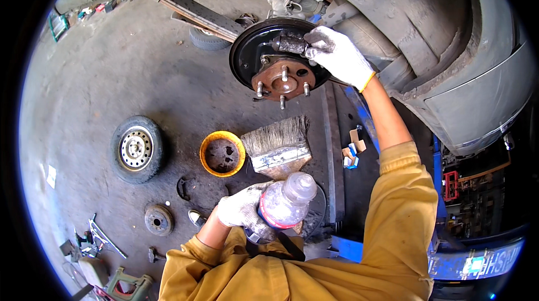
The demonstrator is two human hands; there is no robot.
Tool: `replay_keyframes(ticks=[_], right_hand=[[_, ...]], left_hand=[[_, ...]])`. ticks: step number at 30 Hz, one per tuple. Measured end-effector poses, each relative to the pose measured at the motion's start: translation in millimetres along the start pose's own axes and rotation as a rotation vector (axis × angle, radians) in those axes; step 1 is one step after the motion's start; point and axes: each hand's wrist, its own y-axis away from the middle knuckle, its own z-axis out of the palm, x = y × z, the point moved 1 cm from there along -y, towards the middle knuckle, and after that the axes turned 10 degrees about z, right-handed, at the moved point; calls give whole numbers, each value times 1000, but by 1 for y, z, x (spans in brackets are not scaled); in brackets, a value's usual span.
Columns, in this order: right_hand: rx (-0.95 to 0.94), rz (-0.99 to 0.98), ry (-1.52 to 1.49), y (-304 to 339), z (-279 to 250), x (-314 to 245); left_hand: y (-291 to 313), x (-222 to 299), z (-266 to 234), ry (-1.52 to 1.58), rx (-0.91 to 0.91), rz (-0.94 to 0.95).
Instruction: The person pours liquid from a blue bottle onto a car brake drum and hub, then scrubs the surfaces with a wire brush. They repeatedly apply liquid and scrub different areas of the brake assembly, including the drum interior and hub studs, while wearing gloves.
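In a white knit glove, my left hand (246,211) is wrapped round a clear plastic bottle (287,203) with a red and blue band. A wide flat brush (278,146) with grey bristles lies just beyond the bottle; its handle end is hidden behind it, so whether my hand grips it too I cannot tell. My right hand (337,54), gloved as well, has its fingers closed on the end of a dark wheel cylinder (290,44). This cylinder sits at the top of a black brake backing plate (241,56), above a rusty hub (282,80) with several studs.
A car body (477,99) overhangs at the right, near a blue lift arm (359,104). On the floor are a wheel (136,149), a yellow-rimmed bucket (222,174) of dark liquid, a brake drum (159,220), a curved brake shoe (182,188) and small opened boxes (353,148).
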Motion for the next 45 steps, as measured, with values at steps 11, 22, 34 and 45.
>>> replay_keyframes(ticks=[11,22,34,45], right_hand=[[24,-68,98,1,0,-1],[-1,-90,72,1,-2,3],[69,-158,141,0,-2,-3],[164,-80,250,23,-9,-14]], left_hand=[[11,-13,8,41,79,-32],[-25,24,29,486,248,-108],[-90,76,38,878,625,-142],[-96,76,18,791,771,-119]])
